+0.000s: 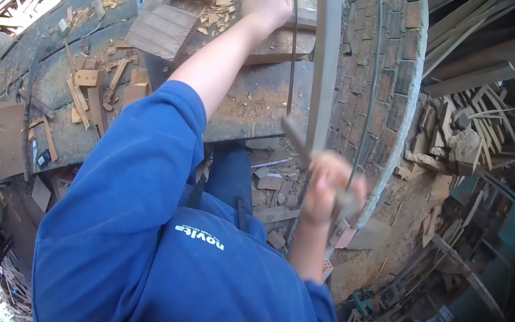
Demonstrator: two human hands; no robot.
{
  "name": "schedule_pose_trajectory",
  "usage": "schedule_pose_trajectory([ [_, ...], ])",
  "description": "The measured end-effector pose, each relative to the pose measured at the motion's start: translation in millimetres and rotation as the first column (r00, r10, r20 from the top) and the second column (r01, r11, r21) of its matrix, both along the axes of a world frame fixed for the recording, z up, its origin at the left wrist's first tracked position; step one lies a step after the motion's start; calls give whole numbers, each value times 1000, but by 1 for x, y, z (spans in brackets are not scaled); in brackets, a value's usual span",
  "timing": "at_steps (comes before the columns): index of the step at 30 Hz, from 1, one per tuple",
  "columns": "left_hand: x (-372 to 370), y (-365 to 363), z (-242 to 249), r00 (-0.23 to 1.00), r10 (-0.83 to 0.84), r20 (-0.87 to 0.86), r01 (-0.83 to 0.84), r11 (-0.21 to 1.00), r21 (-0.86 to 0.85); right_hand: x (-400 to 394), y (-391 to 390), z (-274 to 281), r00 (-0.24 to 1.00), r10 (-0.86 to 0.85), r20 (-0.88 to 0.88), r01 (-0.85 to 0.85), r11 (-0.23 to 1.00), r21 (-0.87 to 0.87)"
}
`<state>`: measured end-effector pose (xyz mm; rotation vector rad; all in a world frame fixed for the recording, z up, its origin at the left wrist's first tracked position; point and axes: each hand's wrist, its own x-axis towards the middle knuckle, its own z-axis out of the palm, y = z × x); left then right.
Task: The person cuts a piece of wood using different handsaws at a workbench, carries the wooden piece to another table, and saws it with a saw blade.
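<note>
My left hand (267, 8) is closed in a fist at the top, over a thick wooden board (272, 43) on the bench. The undersides of its fingers are hidden. Left of it, wood chips (220, 11) lie beside a timber with a square notch (165, 23). My right hand (331, 188), slightly blurred, is wrapped round the end piece of a frame saw (323, 58). The saw's thin dark blade (293, 47) runs close to the right of my left hand. On its other side is a cord (374, 59).
The dark workbench (33, 73) carries several wood offcuts (87, 94). A low brick wall (379, 92) runs along the saw's right side. Beyond it lie stacked wood scraps (452, 132). My leg (231, 174) is below the bench edge, near more scraps on the ground.
</note>
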<state>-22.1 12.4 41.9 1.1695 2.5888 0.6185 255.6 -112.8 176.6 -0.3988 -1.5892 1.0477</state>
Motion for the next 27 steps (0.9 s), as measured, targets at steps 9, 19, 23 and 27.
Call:
schedule_pose_trajectory([
  [9,1,-14,-9,987,-120,-111,134,983,125,103,-81,32,968,41,249,23,969,-246],
  [19,3,-5,-1,996,-2,-94,16,987,158,21,-8,-18,993,-4,114,5,1000,-4],
  [23,3,-5,-9,993,-21,-115,36,991,131,106,-96,18,976,-58,211,86,989,-124],
  [27,6,-12,-8,992,-37,-123,62,975,213,133,-122,32,997,-17,70,36,963,-266],
])
